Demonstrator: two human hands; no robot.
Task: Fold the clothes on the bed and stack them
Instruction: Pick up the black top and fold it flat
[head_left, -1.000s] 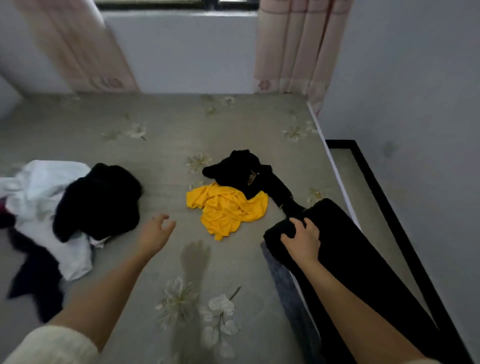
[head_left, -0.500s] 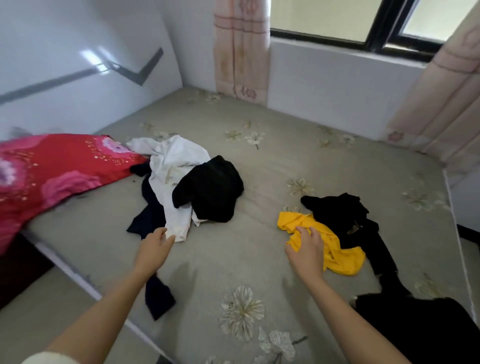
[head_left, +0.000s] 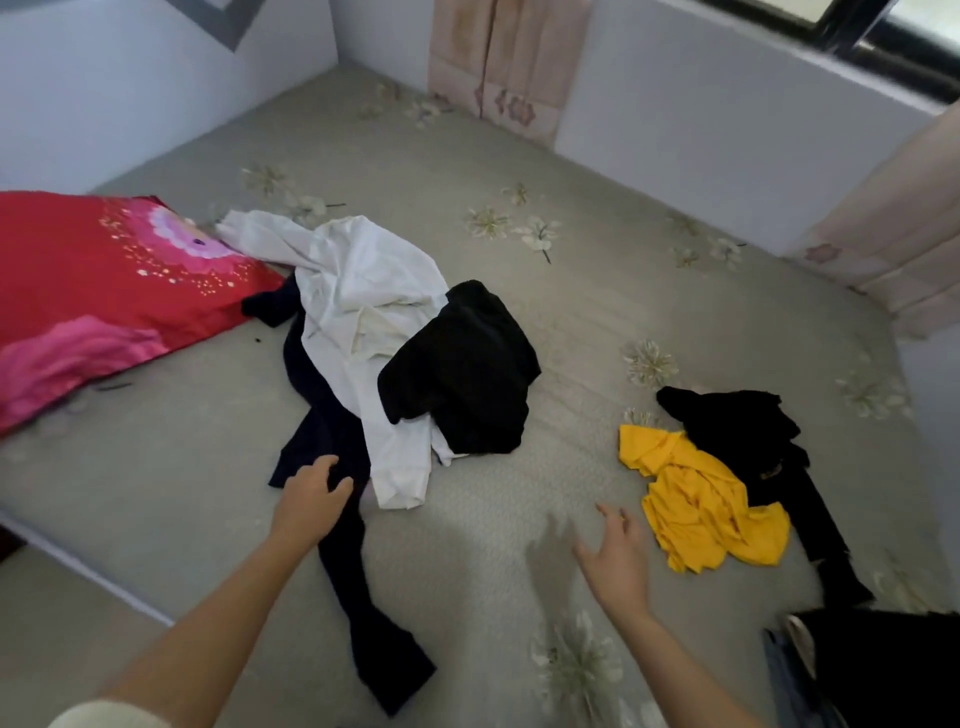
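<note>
Lower right corner: folded black clothing (head_left: 893, 670), partly cut off by the frame.
Right hand (head_left: 618, 564): fingers spread and loose, holding nothing, over the grey floral bedsheet (head_left: 182, 493), near the crumpled yellow shirt (head_left: 701, 509).
Left hand (head_left: 311, 499): fingers curled, gripping the long dark navy garment (head_left: 340, 566) (its end trails toward the bottom edge).
Centre: crumpled black top (head_left: 462, 369) on a white shirt (head_left: 363, 301), both overlapping the navy piece.
Right: second black garment (head_left: 743, 431), touching the yellow shirt.
Far left: red floral pillow (head_left: 93, 280).
</note>
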